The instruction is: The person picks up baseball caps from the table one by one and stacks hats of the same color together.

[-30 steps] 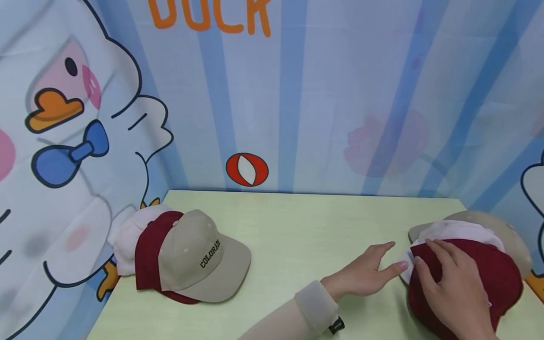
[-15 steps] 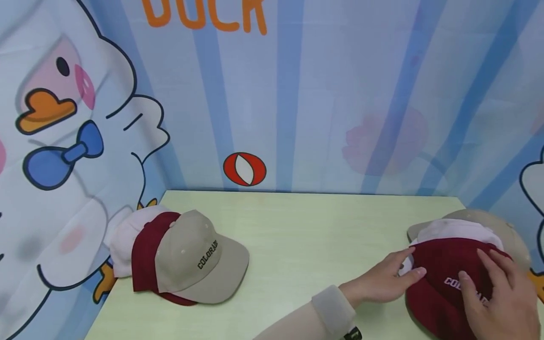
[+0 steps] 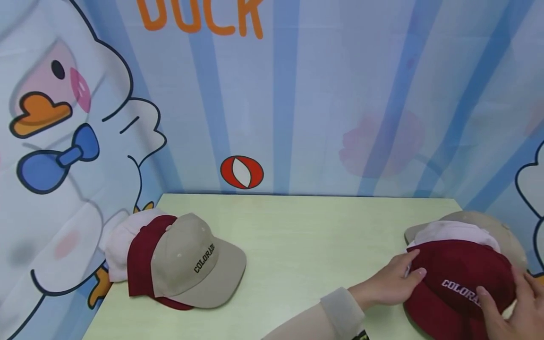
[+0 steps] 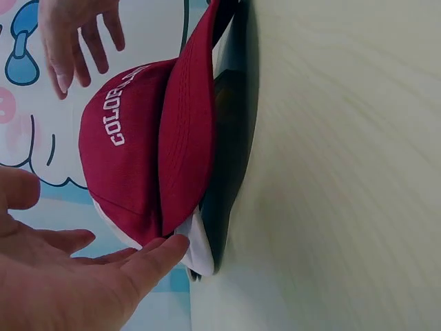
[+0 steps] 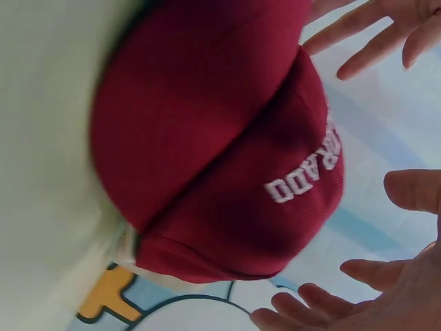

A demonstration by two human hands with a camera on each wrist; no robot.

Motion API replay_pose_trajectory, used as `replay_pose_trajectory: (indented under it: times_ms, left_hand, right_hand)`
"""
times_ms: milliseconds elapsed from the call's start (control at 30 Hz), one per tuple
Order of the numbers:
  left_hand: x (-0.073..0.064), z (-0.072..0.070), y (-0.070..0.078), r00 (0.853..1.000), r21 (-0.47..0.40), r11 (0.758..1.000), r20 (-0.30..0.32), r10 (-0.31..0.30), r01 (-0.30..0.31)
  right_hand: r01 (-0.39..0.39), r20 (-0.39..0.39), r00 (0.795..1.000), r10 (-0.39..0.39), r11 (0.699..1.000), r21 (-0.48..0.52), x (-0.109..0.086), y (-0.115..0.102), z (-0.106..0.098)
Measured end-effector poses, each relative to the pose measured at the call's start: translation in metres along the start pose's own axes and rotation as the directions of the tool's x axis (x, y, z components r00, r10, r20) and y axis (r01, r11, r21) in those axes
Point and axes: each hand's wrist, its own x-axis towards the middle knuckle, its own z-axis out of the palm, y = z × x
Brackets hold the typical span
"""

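A dark red cap (image 3: pixel 456 278) with white lettering lies at the table's right, brim toward me. It overlaps a white cap (image 3: pixel 461 231) and a beige cap (image 3: pixel 505 236) behind it. My left hand (image 3: pixel 391 283) has its fingers extended, fingertips right at the red cap's left edge where crown and brim meet. On the other side, my right hand (image 3: pixel 516 302) has thumb and fingers spread around the cap's right side. In the right wrist view its fingers (image 5: pixel 310 307) are loosely extended beside the crown. Neither hand grips anything.
At the table's left a second row of overlapping caps holds a white cap (image 3: pixel 116 248), a dark red cap (image 3: pixel 140 264) and a beige cap (image 3: pixel 184 259) in front. A printed duck backdrop (image 3: pixel 314 94) rises behind the pale green table (image 3: pixel 289 245).
My right hand has moved right off the red cap's crown to its right side, uncovering the lettering. My left hand has come right, up to the cap's left edge.
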Motion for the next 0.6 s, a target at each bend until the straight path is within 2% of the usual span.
replay_pose_trajectory:
  times_ms: [167,333,467,600]
  left_hand:
    - [0.005,0.004,-0.001,0.999,-0.047,0.999,-0.036,-0.006,0.004]
    - [0.008,0.007,-0.003,0.996,-0.119,0.992,-0.072,-0.053,0.044]
    - [0.01,0.01,-0.002,0.992,-0.159,0.985,-0.088,-0.087,0.072]
    - [0.011,0.01,0.001,0.986,-0.185,0.976,-0.098,-0.135,0.115]
  right_hand:
    - [-0.082,0.055,0.995,0.081,0.996,0.02,0.009,0.013,0.006]
    - [-0.182,0.167,0.969,0.181,0.983,-0.006,0.019,0.026,0.01]
    - [-0.177,0.239,0.956,0.172,0.984,0.001,0.028,0.033,0.012]
    - [-0.201,0.28,0.945,0.168,0.975,0.091,0.033,0.031,0.012]
